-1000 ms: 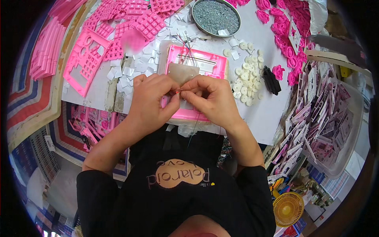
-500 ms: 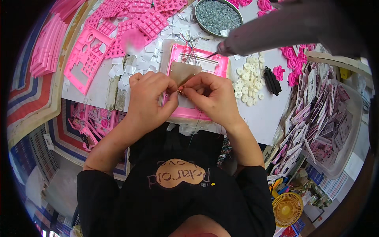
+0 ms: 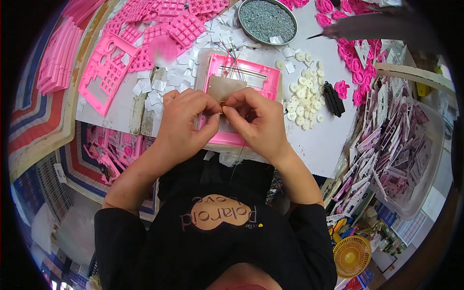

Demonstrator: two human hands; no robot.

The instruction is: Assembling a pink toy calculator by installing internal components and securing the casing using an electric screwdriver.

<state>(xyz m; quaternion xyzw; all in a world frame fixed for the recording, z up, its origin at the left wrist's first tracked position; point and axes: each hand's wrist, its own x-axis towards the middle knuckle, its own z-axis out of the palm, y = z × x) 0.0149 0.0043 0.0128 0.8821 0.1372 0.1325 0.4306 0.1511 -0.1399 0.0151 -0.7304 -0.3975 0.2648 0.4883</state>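
My left hand (image 3: 186,124) and my right hand (image 3: 258,123) meet over a pink plastic casing (image 3: 229,139) in front of me. Thumb and fingers of both are pinched round a small copper-coloured wire piece (image 3: 222,107), mostly hidden by the fingertips. Just beyond it lies a flat brownish board (image 3: 226,86), inside the casing. Thin coloured wires (image 3: 235,65) rise from behind this board. One thin dark wire (image 3: 240,155) hangs over the casing's near edge, beside my right hand.
A dark pointed power tool (image 3: 372,28) hangs in at upper right. Near it stand a round tin of small screws (image 3: 267,21), white discs (image 3: 304,99) and black strips (image 3: 333,99). Pink keypads (image 3: 186,29) and a casing cover (image 3: 106,72) lie left; a heaped plastic bin (image 3: 415,193) stands right.
The dark tool has swung up and right, away from above the casing. My fingers have shifted slightly round the copper-coloured wire piece; both hands stay over the casing.
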